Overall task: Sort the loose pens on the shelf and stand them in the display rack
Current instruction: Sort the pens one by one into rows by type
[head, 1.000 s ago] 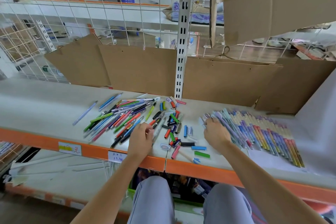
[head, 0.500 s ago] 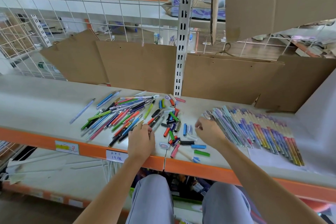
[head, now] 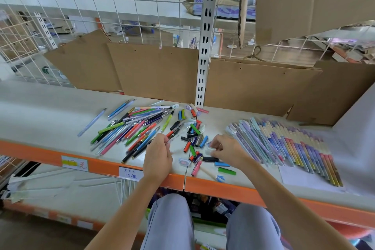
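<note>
Orange-edged shelf (head: 50, 154) carries loose pens (head: 134, 128) left, sorted ones (head: 284, 148) right. Left hand (head: 157, 158) pinches a pen (head: 170, 140); right hand (head: 227, 149) (fingers curled) touches small caps (head: 194, 140), its grip unclear.

On the shelf (head: 50, 115), loose pens (head: 129, 128) lay left, scattered caps (head: 194, 140) in the middle, a sorted row of pens (head: 288, 148) right, cardboard sheets (head: 154, 71) behind.

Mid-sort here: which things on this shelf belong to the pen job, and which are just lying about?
Job:
- loose pens
- scattered caps
- sorted pen row
- left hand, pinching a pen
- right hand, picking among caps

Lying about:
- cardboard sheets
- price labels
- wire mesh
</note>
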